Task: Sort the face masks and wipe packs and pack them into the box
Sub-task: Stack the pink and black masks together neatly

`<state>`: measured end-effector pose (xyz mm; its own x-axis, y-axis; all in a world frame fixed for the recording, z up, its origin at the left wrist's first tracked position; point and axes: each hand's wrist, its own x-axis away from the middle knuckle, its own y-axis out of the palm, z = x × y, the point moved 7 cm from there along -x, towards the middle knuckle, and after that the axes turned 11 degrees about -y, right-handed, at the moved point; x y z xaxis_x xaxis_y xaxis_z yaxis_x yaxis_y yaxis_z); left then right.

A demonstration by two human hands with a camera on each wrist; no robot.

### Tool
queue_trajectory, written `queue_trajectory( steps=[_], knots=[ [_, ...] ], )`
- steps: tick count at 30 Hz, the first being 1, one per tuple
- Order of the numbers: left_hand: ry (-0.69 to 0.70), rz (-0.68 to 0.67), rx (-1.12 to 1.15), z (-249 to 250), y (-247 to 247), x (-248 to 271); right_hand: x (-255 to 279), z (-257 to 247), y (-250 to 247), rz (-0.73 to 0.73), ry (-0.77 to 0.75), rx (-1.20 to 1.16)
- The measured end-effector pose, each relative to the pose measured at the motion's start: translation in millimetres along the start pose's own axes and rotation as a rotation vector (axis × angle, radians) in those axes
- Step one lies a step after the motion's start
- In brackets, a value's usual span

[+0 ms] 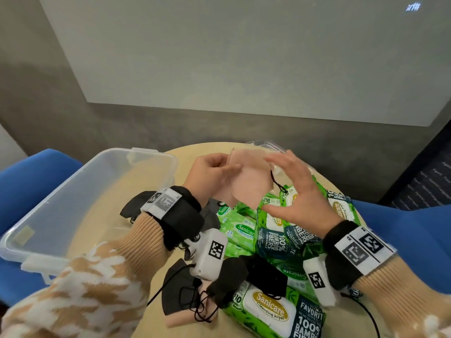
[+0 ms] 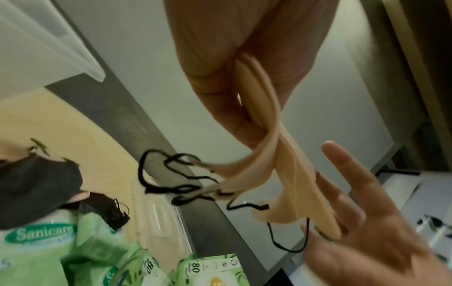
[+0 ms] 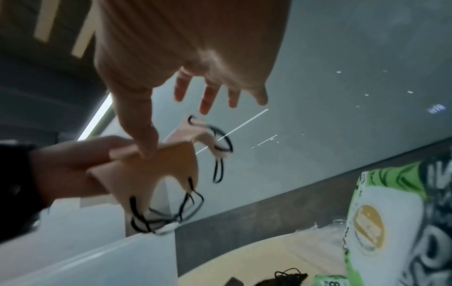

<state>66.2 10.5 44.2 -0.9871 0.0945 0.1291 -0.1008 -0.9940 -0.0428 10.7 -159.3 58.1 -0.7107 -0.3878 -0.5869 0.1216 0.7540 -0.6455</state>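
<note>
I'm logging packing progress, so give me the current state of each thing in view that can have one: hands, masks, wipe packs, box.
left hand: grips the beige masks
right hand: fingers spread, at the masks' edge
beige masks: stacked, held above the table
black masks: loose on the table, unsorted
wipe packs: piled on the table, sealed
box: open, nothing visible inside

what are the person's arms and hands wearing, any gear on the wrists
Both hands are bare: left hand, right hand. Each arm has a fuzzy beige-and-white patterned sleeve ending in a ribbed tan cuff. Each wrist carries a black strap with a white band of square black-and-white markers, plus a white camera block bearing another marker; thin black cables trail from the blocks.
</note>
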Motion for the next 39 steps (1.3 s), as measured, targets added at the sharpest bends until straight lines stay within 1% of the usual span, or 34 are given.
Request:
queue_trajectory(
  steps=[2,3,4,7,9,11,12,13,15,17,18,20,23,24,25,26,28,32,37,39],
  knots=[
    [-0.067,-0.04,0.063,-4,2,-2,2,3,10,-0.11,0.027,0.018],
    [-0.097,-0.063,0.08,-5,3,-3,2,4,12,-0.124,0.038,0.022],
    [-0.118,-0.08,0.087,-7,5,-3,1,4,11,-0.103,0.033,0.031],
    [-0.15,-0.101,0.087,-11,7,-4,-3,4,2,0.022,0.022,0.023],
    [-0.151,-0.119,0.081,-12,7,-3,-4,6,-1,0.071,0.021,0.011],
    [-0.12,-0.12,0.033,-10,6,-1,-5,7,-6,0.14,0.021,0.028],
    [-0.091,-0.102,-0.027,-8,3,-2,-4,8,-10,0.204,0.028,0.043],
    [-0.053,-0.071,-0.1,-6,-1,-2,-2,9,-16,0.283,0.047,0.053],
    [0.038,0.005,-0.221,1,-9,-1,4,15,-26,0.421,0.149,0.025],
    [0.098,0.021,-0.245,11,-15,2,9,22,-33,0.475,0.26,0.023],
    [0.121,-0.009,-0.257,15,-16,3,10,26,-33,0.468,0.307,0.033],
    [0.152,-0.151,-0.293,22,-11,6,10,34,-27,0.405,0.385,-0.046],
    [0.118,-0.403,-0.259,25,3,15,9,41,-4,0.27,0.475,-0.317],
    [0.096,-0.443,-0.231,24,6,17,9,40,3,0.24,0.494,-0.418],
    [0.085,-0.45,-0.2,24,9,18,7,38,9,0.216,0.498,-0.512],
    [0.082,-0.427,-0.177,23,12,19,5,35,15,0.196,0.494,-0.599],
    [0.099,-0.339,-0.157,20,16,17,3,29,24,0.167,0.484,-0.71],
    [0.161,-0.188,-0.145,15,22,15,3,23,30,0.152,0.508,-0.777],
    [0.239,-0.114,-0.202,14,23,16,3,21,29,0.16,0.517,-0.838],
    [0.251,-0.092,-0.209,14,25,15,1,18,28,0.167,0.501,-0.905]
  ],
)
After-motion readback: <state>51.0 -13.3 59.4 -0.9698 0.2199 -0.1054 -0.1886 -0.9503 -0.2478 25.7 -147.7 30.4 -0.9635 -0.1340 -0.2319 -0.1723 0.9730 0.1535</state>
